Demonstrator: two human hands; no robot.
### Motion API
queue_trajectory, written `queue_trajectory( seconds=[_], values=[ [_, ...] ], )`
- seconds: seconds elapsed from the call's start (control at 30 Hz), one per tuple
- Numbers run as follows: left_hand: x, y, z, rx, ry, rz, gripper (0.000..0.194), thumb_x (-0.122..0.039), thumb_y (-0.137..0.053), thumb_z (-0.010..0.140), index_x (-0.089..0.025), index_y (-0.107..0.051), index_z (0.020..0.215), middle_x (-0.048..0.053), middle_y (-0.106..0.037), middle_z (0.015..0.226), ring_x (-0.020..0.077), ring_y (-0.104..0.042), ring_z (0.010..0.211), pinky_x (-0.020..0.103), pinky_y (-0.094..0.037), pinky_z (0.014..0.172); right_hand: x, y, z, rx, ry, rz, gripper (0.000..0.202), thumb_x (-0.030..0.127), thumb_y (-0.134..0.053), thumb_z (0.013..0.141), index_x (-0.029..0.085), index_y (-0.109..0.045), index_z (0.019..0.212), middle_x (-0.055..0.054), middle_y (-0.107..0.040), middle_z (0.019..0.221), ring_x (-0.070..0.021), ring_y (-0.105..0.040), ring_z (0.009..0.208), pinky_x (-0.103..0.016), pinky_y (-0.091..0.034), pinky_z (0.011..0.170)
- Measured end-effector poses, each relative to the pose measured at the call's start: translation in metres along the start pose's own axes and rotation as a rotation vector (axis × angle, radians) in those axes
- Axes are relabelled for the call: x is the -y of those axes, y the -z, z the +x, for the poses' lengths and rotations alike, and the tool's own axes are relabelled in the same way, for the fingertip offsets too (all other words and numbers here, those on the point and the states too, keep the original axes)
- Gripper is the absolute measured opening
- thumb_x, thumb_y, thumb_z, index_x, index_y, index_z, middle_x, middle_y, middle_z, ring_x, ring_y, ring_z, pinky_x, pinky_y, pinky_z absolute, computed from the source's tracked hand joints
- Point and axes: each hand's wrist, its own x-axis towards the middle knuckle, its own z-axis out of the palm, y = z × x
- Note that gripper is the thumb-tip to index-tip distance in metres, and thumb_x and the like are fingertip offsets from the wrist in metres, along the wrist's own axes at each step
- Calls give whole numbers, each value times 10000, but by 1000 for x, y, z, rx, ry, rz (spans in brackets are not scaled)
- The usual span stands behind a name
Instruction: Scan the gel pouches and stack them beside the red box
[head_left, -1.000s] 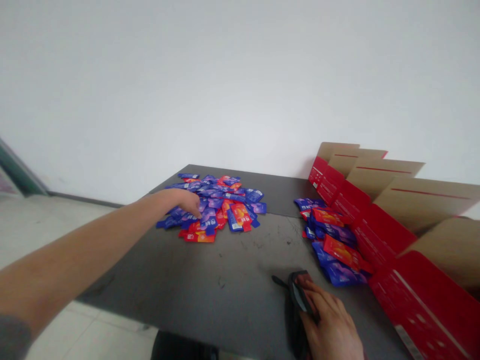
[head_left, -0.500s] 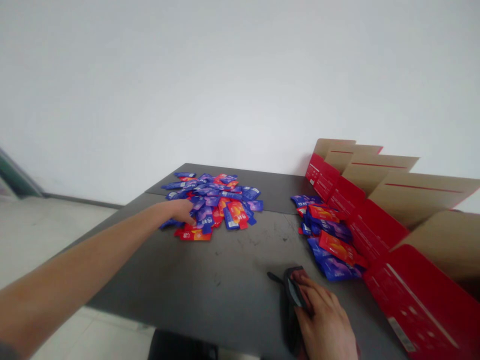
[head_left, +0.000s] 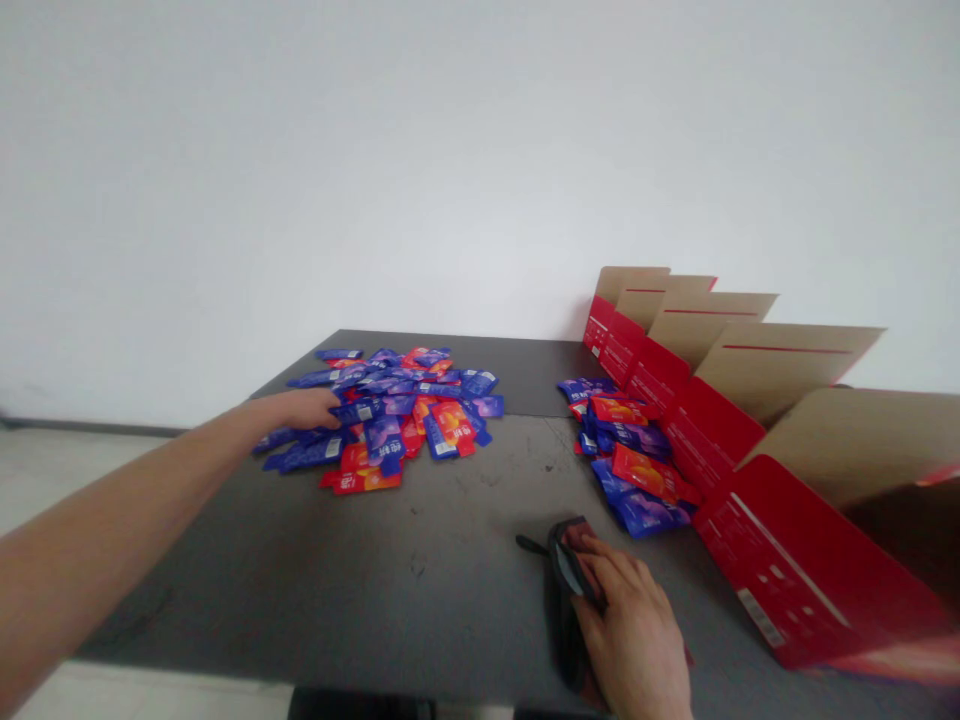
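Note:
Blue and red packets (head_left: pixel 382 440) lie in a loose heap on the left part of the dark table. My left hand (head_left: pixel 311 408) is at the heap's left side, its fingers closed around the end of a blue packet (head_left: pixel 360 411). Near the front edge, my right hand (head_left: pixel 634 620) grips a dark pouch (head_left: pixel 568 590) with a strap loop; the pouch's mouth is partly open. A smaller pile of red and blue packets (head_left: pixel 637 465) sits beyond my right hand, beside the boxes.
Several red cardboard boxes (head_left: pixel 795 560) with raised brown flaps stand in a row along the right side. The grey table (head_left: pixel 450 640) reaches back to a white wall (head_left: pixel 465 170). Something red and blurred lies at the lower right.
The view has turned right. My left hand has moved leftward over the heap and now has a blue packet, and packets there have shifted. My right hand still holds the pouch.

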Motion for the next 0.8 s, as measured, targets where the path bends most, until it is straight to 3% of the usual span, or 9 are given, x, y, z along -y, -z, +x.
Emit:
queue_trajectory(
  seconds=[0.17,0.3,0.4,0.5,0.6,0.7,0.8],
  values=[
    [-25,29,-8,119,-43,25,308,-478,-692,661,-196,-755,764,86,-759,822,303,-686,771,337,-521,723,3,2,2,16,-11,2,400,209,-580,857,266,-719,1228,-30,-678,1372,-280,-578,1239,-406,-442,1028],
    [-78,42,-36,160,-179,11,324,-513,-644,787,-209,-757,794,56,-747,829,284,-681,813,317,-504,728,9,7,5,25,-14,-3,356,197,-584,870,245,-729,1191,-46,-686,1353,-278,-578,1221,-408,-428,1042],
    [-128,38,-63,211,-279,-57,363,-557,-658,816,-216,-778,852,36,-756,861,268,-692,838,303,-524,768,14,12,6,28,-21,4,331,189,-593,881,236,-729,1178,-55,-690,1338,-267,-585,1195,-392,-425,1036],
    [-175,18,-86,370,-284,-285,371,-559,-675,830,-233,-791,962,26,-782,910,233,-719,796,295,-558,755,19,16,5,22,-37,11,310,187,-606,886,232,-730,1167,-57,-690,1335,-264,-582,1189,-381,-421,1021],
    [-211,-16,-94,498,-309,-445,297,-480,-722,805,-212,-778,920,39,-786,859,218,-732,723,291,-569,675,23,18,3,9,-57,14,295,196,-609,905,225,-727,1174,-58,-691,1327,-268,-574,1181,-381,-418,1002],
    [-233,-50,-88,462,-387,-444,208,-402,-741,759,-198,-753,796,32,-758,745,224,-728,708,274,-549,630,24,17,3,-2,-66,3,302,205,-615,909,217,-715,1194,-71,-688,1328,-275,-568,1169,-387,-420,981],
    [-243,-74,-78,395,-402,-473,236,-393,-697,772,-197,-760,888,36,-766,766,226,-733,757,277,-555,661,23,17,3,-7,-71,3,311,208,-610,908,218,-707,1203,-79,-683,1328,-277,-567,1159,-395,-423,972]
  ],
)
